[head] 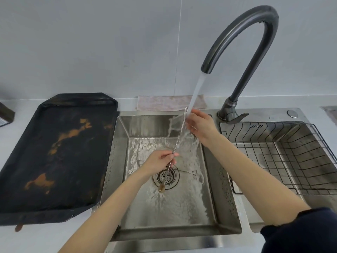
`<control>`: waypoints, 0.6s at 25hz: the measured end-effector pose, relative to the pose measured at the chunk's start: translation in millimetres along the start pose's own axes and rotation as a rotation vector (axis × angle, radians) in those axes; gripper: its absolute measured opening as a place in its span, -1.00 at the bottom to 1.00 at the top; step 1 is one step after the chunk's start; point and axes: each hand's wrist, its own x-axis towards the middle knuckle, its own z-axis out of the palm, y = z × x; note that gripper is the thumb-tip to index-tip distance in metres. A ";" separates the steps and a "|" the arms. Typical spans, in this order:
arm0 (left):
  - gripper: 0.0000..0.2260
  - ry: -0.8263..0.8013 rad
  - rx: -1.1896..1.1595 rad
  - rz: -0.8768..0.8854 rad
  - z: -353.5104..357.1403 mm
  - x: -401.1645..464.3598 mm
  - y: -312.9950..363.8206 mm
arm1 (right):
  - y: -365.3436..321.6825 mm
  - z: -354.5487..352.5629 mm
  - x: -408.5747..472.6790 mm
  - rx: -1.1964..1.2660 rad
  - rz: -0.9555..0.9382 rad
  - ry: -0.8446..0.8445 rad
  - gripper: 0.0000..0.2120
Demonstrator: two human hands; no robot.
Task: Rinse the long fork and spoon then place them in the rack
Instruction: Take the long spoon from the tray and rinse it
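Note:
A long twisted-stem metal spoon (179, 136) slants across the sink under the running water. Its bowl (161, 188) hangs low over the drain and looks brownish. My left hand (160, 161) pinches the lower stem. My right hand (200, 125) holds the upper end, right in the stream from the faucet (246, 33). A long thin fork (187, 172) lies on the sink floor to the right of the drain, under flowing water. The black wire rack (280, 154) sits in the right basin with nothing in it.
The steel sink (116, 161) has a round drain strainer (166, 177) in its floor. A large dark, stained baking tray (54, 156) lies on the counter to the left. A folded cloth (164, 103) rests behind the sink against the wall.

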 end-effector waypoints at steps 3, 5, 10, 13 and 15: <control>-0.75 -0.008 -0.007 0.009 4.1 -0.7 3.3 | -2.2 -2.2 -0.7 -0.038 -0.002 0.024 -0.76; -0.76 -0.017 0.000 0.022 5.9 -1.5 4.2 | -3.6 -2.2 -1.5 -0.068 -0.020 0.032 -0.79; -0.82 0.005 -0.048 0.046 2.0 -0.2 7.4 | -1.1 0.7 -1.2 -0.233 -0.053 0.022 -0.76; -0.79 0.037 -0.083 0.067 -1.8 -2.1 17.2 | 8.3 2.6 -2.0 -0.285 -0.066 -0.018 -0.89; -0.75 0.030 -0.108 0.123 -5.1 -4.2 24.4 | 15.2 0.7 -0.7 -0.320 -0.080 -0.010 -0.55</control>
